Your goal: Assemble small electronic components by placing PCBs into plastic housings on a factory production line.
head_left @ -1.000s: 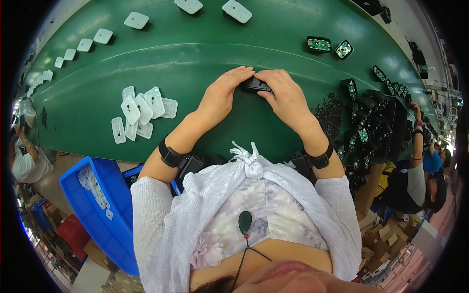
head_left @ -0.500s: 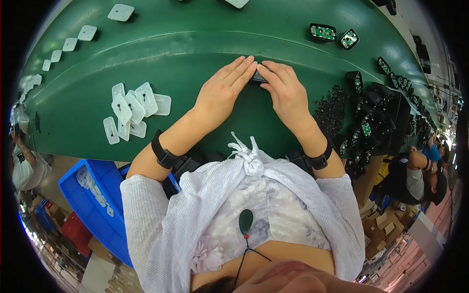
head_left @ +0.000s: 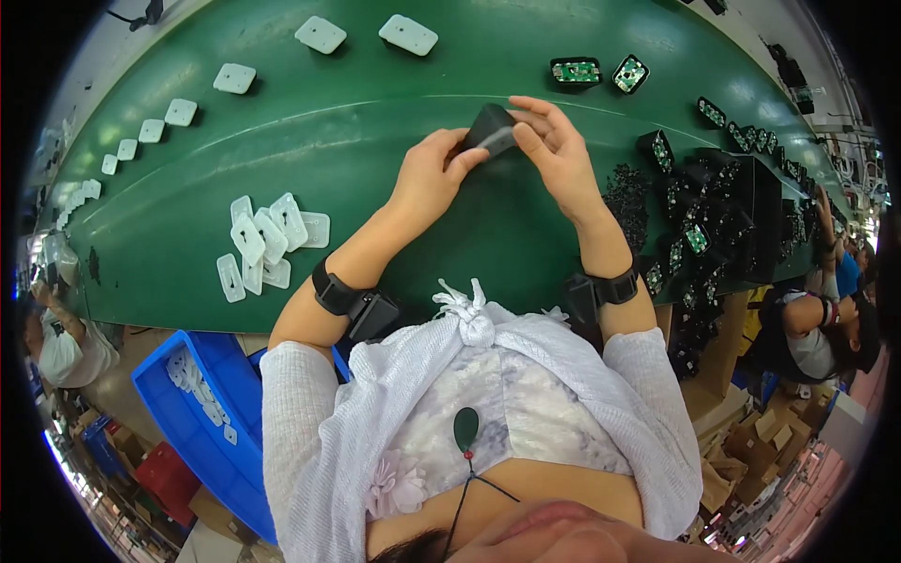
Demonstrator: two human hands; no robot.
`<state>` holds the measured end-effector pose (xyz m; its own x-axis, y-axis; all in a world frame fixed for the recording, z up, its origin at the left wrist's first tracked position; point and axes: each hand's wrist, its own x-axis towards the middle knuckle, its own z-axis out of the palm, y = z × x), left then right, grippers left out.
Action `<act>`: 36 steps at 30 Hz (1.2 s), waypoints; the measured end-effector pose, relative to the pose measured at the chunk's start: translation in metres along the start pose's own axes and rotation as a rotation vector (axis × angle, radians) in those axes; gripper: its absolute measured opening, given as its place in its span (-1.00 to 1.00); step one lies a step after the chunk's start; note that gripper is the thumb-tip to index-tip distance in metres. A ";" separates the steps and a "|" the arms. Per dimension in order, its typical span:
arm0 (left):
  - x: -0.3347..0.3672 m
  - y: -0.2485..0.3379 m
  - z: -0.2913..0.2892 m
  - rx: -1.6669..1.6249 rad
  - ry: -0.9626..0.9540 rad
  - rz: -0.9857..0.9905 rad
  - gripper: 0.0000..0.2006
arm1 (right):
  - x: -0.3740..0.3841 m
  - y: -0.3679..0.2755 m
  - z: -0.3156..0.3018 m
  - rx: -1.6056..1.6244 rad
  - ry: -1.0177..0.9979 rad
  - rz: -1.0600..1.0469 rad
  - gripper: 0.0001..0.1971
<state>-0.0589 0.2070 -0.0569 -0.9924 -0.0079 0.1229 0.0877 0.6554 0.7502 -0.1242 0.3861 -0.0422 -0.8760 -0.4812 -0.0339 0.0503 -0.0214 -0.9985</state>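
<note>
A small black plastic case (head_left: pixel 491 129) is tilted up just above the green table, in front of me. My left hand (head_left: pixel 436 169) grips it by its left side, thumb on the near face and fingers partly hidden behind. Close against its right edge, my right hand (head_left: pixel 558 155) has its thumb and fingers spread; whether the fingertips touch the case, I cannot tell. To the left lies a loose pile of translucent white plates (head_left: pixel 267 239). A heap of small black parts (head_left: pixel 626 202) sits right of my right hand.
White plates line the far left, one being a rounded plate (head_left: pixel 408 35). Black housings with green circuit boards (head_left: pixel 575 72) stand far right, with a crowded pile (head_left: pixel 699 239) nearer. A blue bin (head_left: pixel 150 375) of white pieces stands lower left. Another person (head_left: pixel 812 328) is at right.
The black case, flat under both hands before, is now lifted and tilted. My left hand has closed around its side, and my right fingers have spread. The whole view has shifted slightly.
</note>
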 end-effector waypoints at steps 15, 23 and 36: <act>-0.004 -0.004 0.026 -0.494 -0.021 -0.074 -0.59 | 0.101 0.012 -0.011 -0.425 0.021 -0.206 -0.71; -0.077 -0.008 -0.047 0.228 0.314 0.249 -0.56 | 0.172 0.023 -0.036 -0.721 -0.199 -0.087 -0.70; -0.152 -0.069 -0.090 0.826 0.289 -0.207 -0.26 | 0.104 -0.008 -0.073 -0.929 0.212 -0.404 -0.68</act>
<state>0.0932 0.0945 -0.0687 -0.9111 -0.3030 0.2793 -0.2916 0.9530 0.0825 -0.2504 0.4001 -0.0405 -0.8163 -0.4219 0.3944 -0.5774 0.5809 -0.5737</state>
